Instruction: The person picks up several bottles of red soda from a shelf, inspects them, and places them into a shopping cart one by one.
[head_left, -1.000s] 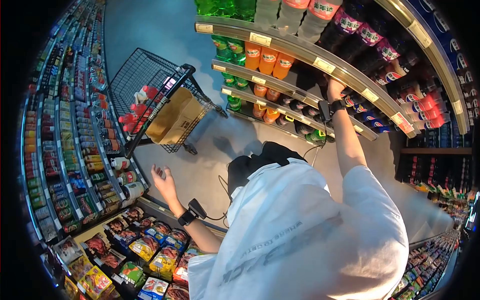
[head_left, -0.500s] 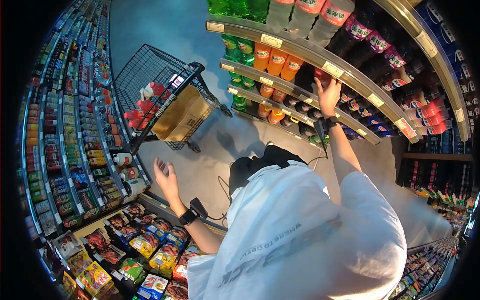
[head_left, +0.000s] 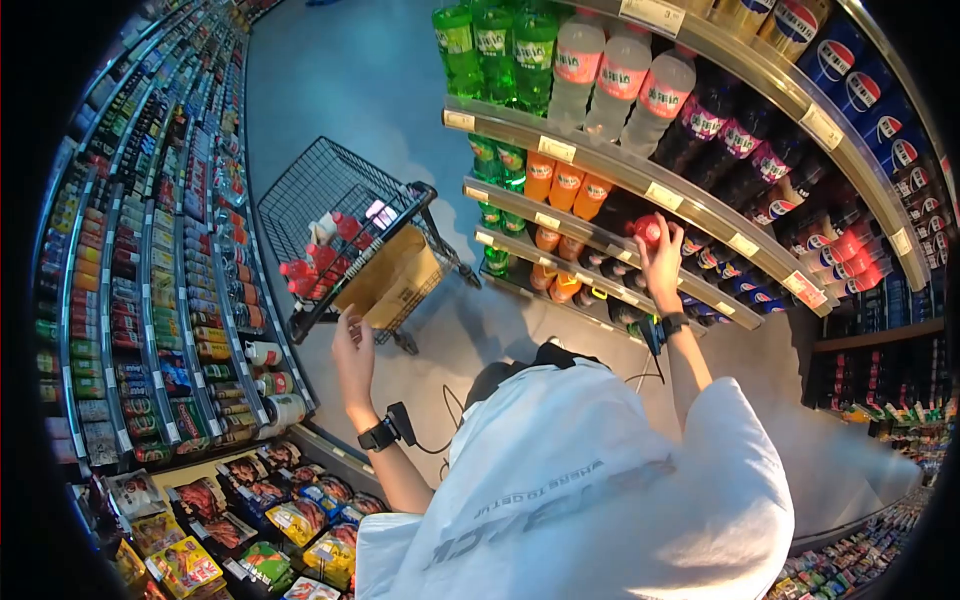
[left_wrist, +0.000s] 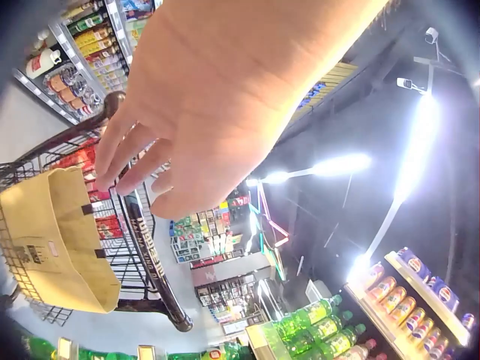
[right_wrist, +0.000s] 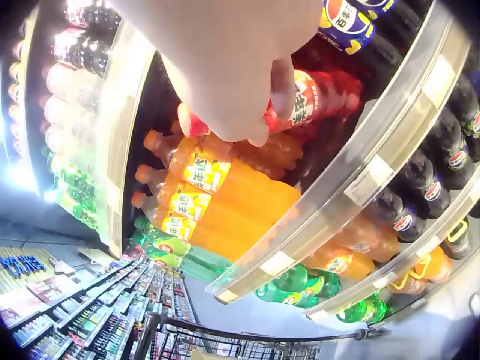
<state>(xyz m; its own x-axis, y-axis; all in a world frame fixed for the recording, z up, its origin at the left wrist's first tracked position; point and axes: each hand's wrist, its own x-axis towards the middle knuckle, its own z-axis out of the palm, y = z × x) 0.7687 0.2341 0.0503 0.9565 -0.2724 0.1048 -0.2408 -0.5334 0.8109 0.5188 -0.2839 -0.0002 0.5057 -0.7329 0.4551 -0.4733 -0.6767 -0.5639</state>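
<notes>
Nearest, right hand point(head_left: 662, 268): it has backed out of the shelf point(head_left: 610, 172) gap, and a red bottle point(head_left: 648, 230) now shows clearly in its fingers. Half a second ago only a bit of red showed by the fingertips. Grip is narrow, fingers bent round the bottle near its cap end; right wrist view has the bottle lying beside the orange bottles point(right_wrist: 240, 214), label showing, lower body reaching back into the shelf. So: bottle is in hand, reads as partly out, not fully clear of the tier yet. Orange bottles are close alongside, could get knocked if it comes out crooked. Left hand point(head_left: 352, 350): wide, fingers loosely bent, holding nothing. It now appears nearer the cart point(head_left: 372, 163) than before, though the view has moved too. Fingers overlap the handle point(left_wrist: 142, 229) in left wrist view; can't tell if they touch. Further off, cart has a paper bag point(head_left: 415, 268) at the handle end and red bottles in the basket point(head_left: 302, 278). Looks like the same kind as the one in hand, can't confirm, labels too small. Cart sits well apart from the held bottle, across open floor.
</notes>
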